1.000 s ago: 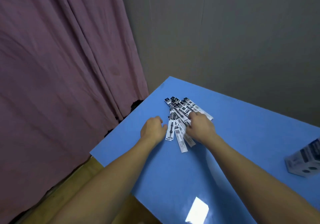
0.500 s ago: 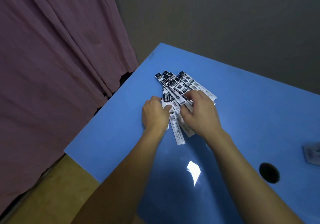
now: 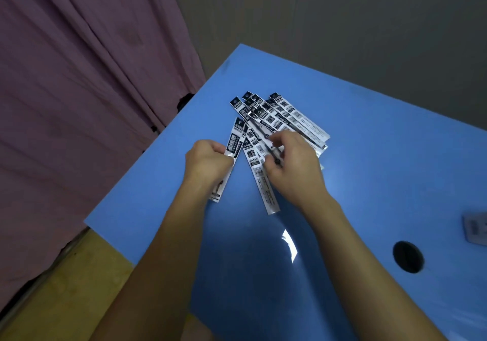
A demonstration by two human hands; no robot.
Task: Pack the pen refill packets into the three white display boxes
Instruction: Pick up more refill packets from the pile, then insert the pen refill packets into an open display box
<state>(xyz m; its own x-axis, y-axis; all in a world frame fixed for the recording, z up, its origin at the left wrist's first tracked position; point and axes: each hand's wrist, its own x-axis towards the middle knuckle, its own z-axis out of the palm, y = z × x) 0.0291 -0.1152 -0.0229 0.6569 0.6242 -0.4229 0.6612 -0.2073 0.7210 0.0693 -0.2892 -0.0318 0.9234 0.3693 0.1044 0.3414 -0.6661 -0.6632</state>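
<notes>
While packets fan (image 3: 287,119) lies on blue table (image 3: 369,156), left grip (image 3: 208,163) clamps one packet (image 3: 233,143), right grip (image 3: 292,164) pinches another (image 3: 259,172).

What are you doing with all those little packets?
A person is gathering pen refill packets fanned out on a blue table. The left hand grips a packet or two; the right hand pinches more from the pile. None are packed yet, and only a white box's edge shows at right.

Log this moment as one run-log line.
phase: gathering | left hand: grips refill packets | right hand: pinches packets from pile | blue table | display boxes: none filled in view
</notes>
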